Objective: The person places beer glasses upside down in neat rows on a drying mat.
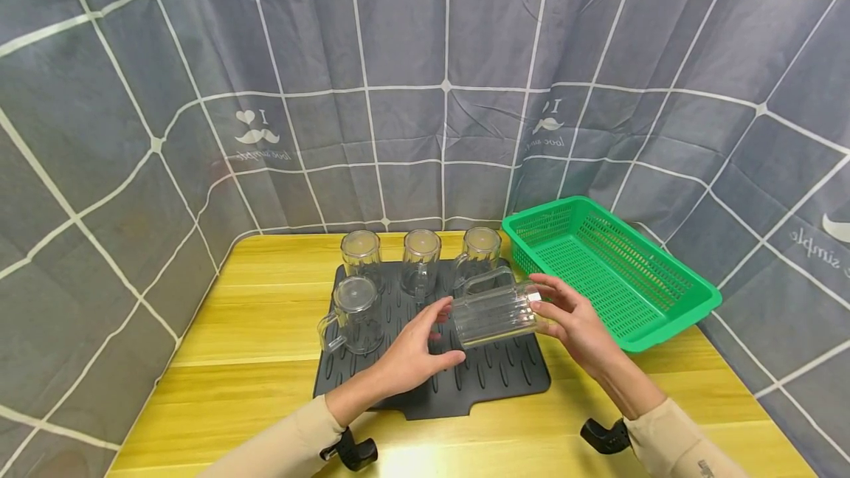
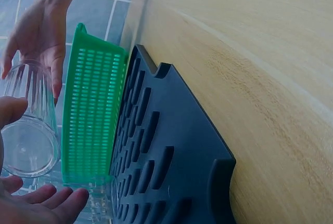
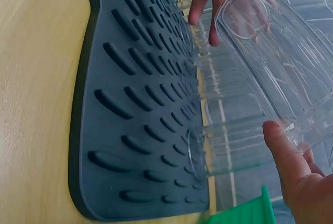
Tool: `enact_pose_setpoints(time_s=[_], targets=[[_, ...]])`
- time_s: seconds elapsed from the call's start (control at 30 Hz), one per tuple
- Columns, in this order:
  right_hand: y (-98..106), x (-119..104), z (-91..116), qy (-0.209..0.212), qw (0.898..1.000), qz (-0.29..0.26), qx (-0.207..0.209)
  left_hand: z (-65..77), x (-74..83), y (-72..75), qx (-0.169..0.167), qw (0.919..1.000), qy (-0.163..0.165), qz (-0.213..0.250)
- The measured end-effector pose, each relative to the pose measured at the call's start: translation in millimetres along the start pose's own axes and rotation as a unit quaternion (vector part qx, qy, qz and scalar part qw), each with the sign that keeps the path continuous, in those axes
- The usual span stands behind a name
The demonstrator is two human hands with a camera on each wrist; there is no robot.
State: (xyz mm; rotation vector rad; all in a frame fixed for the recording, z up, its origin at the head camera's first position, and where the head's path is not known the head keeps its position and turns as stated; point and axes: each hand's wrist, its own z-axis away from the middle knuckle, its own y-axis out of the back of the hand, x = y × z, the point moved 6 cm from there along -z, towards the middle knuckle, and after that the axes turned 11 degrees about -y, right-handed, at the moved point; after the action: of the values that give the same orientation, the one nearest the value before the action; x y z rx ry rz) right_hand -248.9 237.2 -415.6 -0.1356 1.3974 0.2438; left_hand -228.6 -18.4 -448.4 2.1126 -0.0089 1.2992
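Observation:
A clear glass mug point(image 1: 494, 317) is held sideways above the dark drying mat point(image 1: 438, 404), its handle on the upper side. My right hand point(image 1: 574, 323) grips the mug's right end between thumb and fingers. My left hand point(image 1: 415, 356) is at the other end, thumb spread away from the fingers. In the left wrist view a round end of the mug point(image 2: 28, 143) faces the left palm, with the fingers not curled round it. Seen from the right wrist, the right thumb point(image 3: 283, 148) presses on the glass of the mug point(image 3: 281, 52).
Several more glass mugs stand upside down on the mat, one point(image 1: 358, 308) at its left and one point(image 1: 421, 260) at the back middle. A green perforated basket point(image 1: 637, 341) sits at the right of the wooden table point(image 1: 265, 301). A grey checked curtain point(image 1: 405, 124) hangs behind.

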Motion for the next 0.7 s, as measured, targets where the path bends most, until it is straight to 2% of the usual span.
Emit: enact_pose_setpoints(time_s=[0.23,0.5,0.7], targets=[[-6,6,-2,-0.001,1.0,-0.014,-0.008,-0.3,1.4,0.3,0.018,0.9992,0.007,0.036],[-11,9,-4,0.003,0.999,-0.047,-0.025,-0.3,4.6,3.6,0.042,0.9973,-0.013,0.059],[-13,10,-5,0.002,0.998,-0.054,-0.039,0.1,4.9,6.8,0.066,0.9951,-0.01,0.073]])
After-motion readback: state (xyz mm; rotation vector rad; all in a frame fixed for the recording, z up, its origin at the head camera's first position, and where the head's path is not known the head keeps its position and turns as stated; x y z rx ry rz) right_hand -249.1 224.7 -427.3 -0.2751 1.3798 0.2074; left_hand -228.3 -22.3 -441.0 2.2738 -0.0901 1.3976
